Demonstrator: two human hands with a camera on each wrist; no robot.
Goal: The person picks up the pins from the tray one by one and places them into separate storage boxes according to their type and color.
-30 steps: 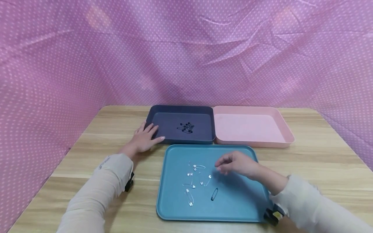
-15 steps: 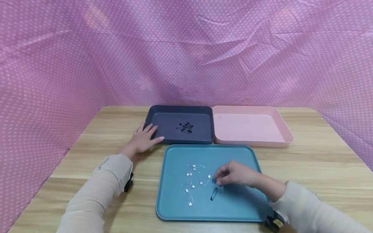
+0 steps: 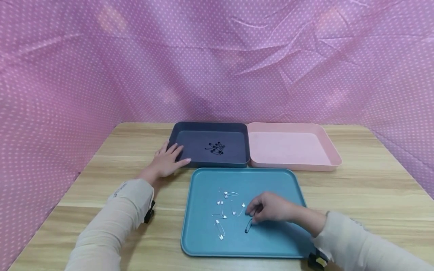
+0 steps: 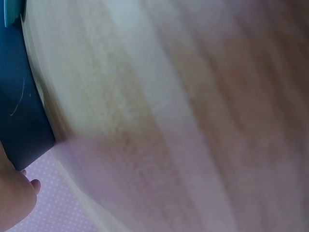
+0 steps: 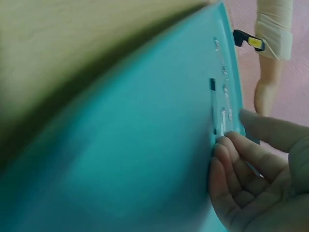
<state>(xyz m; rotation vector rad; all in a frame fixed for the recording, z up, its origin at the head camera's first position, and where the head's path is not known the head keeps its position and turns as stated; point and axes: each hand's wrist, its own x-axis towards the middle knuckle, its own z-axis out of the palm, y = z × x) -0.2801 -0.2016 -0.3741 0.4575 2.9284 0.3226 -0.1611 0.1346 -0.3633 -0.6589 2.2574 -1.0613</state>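
My left hand rests with spread fingers on the left edge of the navy tray. Inside that tray lies a small heap of black safety pins. Over the teal tray, my right hand is lowered beside a single black safety pin, its fingertips at the pin's upper end. In the right wrist view, thumb and fingers stand apart, and the black pin lies on the tray near the fingertips. Several silver safety pins are scattered left of this hand.
A pink tray stands against the navy tray's right side, behind the teal one. All three are on a wooden table. Pink dotted cloth hangs behind and at both sides.
My right hand has come down and toward the near side, from above the teal tray to the black safety pin's upper end. The left hand stays where it was.
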